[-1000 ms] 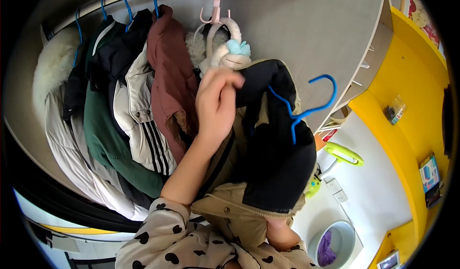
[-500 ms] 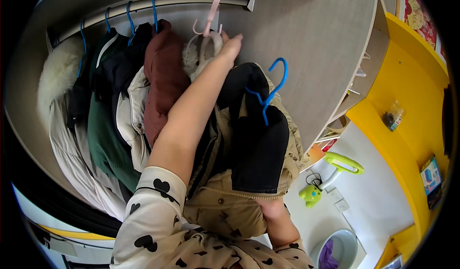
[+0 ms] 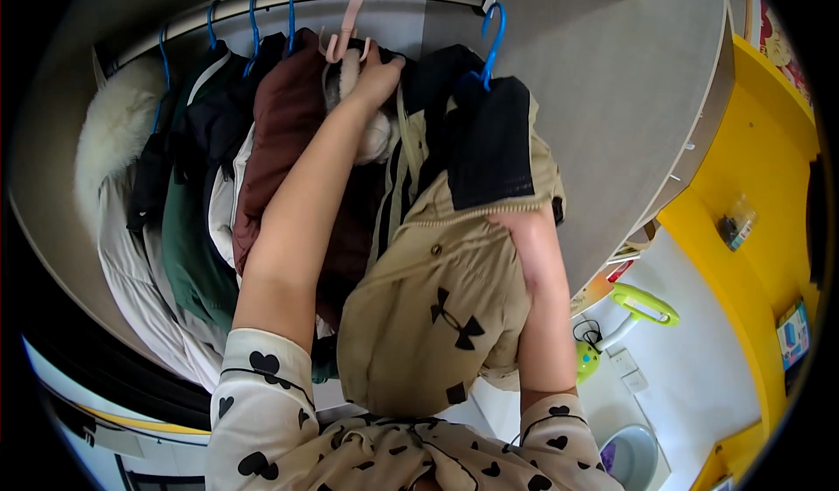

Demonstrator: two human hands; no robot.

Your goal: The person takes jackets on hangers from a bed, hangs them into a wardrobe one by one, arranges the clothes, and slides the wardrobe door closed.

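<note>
My left hand (image 3: 382,79) is raised to a pink double hook (image 3: 350,28) on the closet rod. Its partly hidden fingers close at the hook's right prong, beside fluffy white-and-grey earmuffs (image 3: 376,137) hanging there. My right hand (image 3: 527,229) grips a khaki padded jacket (image 3: 419,307) from its right side, just under the zipper edge of the black collar lining; some fingers are hidden by the cloth. In the jacket's neck is a blue hanger (image 3: 495,45). Its hook stands free near the rod's right end, apart from the rod.
Left along the metal rod (image 3: 236,3) hang a maroon jacket (image 3: 284,98), a green garment (image 3: 197,238) and a pale coat with a fur collar (image 3: 114,124), on blue hangers. Grey closet panel (image 3: 612,98) rises at right. Beyond are yellow shelves (image 3: 743,141), a green lamp (image 3: 647,303) and a bucket (image 3: 634,456).
The pink hook and earmuffs have slid left along the rod with my left hand. My right hand has lifted the khaki jacket, bringing its hanger up closer to the rod.
</note>
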